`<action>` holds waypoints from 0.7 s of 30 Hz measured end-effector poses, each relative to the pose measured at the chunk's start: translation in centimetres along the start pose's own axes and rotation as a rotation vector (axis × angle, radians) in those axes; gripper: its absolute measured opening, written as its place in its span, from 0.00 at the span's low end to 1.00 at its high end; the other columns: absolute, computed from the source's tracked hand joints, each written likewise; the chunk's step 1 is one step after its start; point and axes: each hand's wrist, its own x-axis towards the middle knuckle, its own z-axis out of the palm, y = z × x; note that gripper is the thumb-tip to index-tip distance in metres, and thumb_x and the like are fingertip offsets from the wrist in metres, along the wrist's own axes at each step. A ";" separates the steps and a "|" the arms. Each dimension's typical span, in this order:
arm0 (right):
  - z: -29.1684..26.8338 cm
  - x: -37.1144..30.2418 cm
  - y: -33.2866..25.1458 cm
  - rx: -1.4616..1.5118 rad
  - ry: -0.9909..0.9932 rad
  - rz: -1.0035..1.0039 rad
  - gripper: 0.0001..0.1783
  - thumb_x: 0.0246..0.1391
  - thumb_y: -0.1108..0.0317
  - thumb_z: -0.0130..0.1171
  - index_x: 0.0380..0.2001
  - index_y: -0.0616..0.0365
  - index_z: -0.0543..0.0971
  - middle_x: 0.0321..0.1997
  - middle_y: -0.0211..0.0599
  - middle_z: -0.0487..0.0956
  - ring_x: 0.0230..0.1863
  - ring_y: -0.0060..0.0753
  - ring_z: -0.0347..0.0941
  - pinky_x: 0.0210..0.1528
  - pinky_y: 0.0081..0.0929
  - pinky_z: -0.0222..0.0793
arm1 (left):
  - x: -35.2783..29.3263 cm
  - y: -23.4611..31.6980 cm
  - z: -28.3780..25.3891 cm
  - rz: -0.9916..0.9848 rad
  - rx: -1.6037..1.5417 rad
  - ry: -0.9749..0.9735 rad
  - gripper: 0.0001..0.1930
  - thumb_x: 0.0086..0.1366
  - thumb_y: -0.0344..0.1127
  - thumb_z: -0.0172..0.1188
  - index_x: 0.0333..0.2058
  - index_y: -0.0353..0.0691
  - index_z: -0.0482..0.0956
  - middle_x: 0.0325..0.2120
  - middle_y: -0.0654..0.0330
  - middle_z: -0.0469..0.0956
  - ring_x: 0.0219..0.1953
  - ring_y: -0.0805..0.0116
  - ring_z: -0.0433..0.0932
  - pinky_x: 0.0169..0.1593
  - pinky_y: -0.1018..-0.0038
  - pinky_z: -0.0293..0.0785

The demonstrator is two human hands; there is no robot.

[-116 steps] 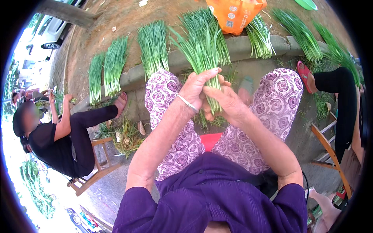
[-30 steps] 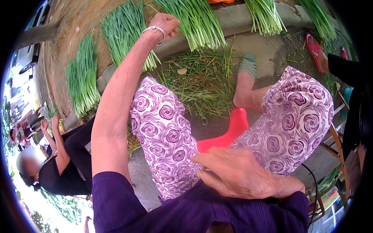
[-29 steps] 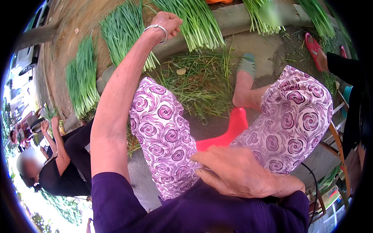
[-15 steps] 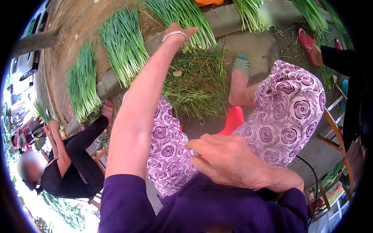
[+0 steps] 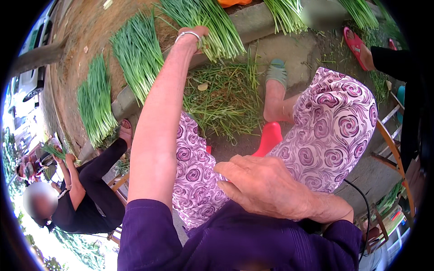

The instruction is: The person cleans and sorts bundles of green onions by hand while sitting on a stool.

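My left arm stretches forward, and my left hand (image 5: 193, 37) is at the left side of a thick bundle of long green chives (image 5: 219, 34) with pale stalk ends. Its thumb sticks out toward the leaves, apart from the partly hidden fingers; nothing shows lifted in it. A bangle circles that wrist. My right hand (image 5: 269, 187) hovers over my lap, loosely bent, with a gap between thumb and forefinger and no object visible in it. Below it lies the purple swirl-patterned cloth (image 5: 199, 171) over my legs.
More chive bundles (image 5: 138, 56) line the stone kerb (image 5: 124, 104). Loose trimmings (image 5: 221, 99) litter the ground before my feet, near a red plastic thing (image 5: 270, 137). At left a seated person (image 5: 83, 194) handles greens; another person's red sandal (image 5: 356, 47) shows at right.
My left hand has shifted left across the chive bundle to its side. My right hand stays nearly in place. The person at left has moved the greens slightly lower.
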 end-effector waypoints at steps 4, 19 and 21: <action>0.0 -0.2 -0.2 -0.001 0.008 -0.019 0.12 0.48 0.68 0.60 0.35 0.60 0.73 0.24 0.38 0.71 0.27 0.41 0.73 0.27 0.35 0.70 | 1.2 -0.7 -2.2 -0.057 -0.279 -0.257 0.08 0.51 0.28 0.56 0.29 0.35 0.68 0.19 0.53 0.74 0.19 0.60 0.76 0.24 0.61 0.79; 0.4 -0.1 0.1 -0.036 -0.048 -0.024 0.11 0.47 0.68 0.60 0.33 0.59 0.72 0.23 0.37 0.71 0.27 0.40 0.73 0.27 0.34 0.69 | 2.3 -1.3 -3.2 -0.119 -0.467 -0.234 0.14 0.54 0.36 0.66 0.32 0.38 0.72 0.25 0.59 0.77 0.19 0.67 0.75 0.27 0.66 0.79; 0.4 0.0 0.2 -0.043 -0.040 -0.009 0.11 0.47 0.68 0.60 0.33 0.59 0.72 0.23 0.37 0.71 0.27 0.40 0.73 0.27 0.34 0.70 | 1.7 -0.9 -2.5 -0.084 -0.525 -0.266 0.11 0.55 0.36 0.65 0.29 0.38 0.72 0.26 0.57 0.78 0.22 0.65 0.76 0.26 0.65 0.79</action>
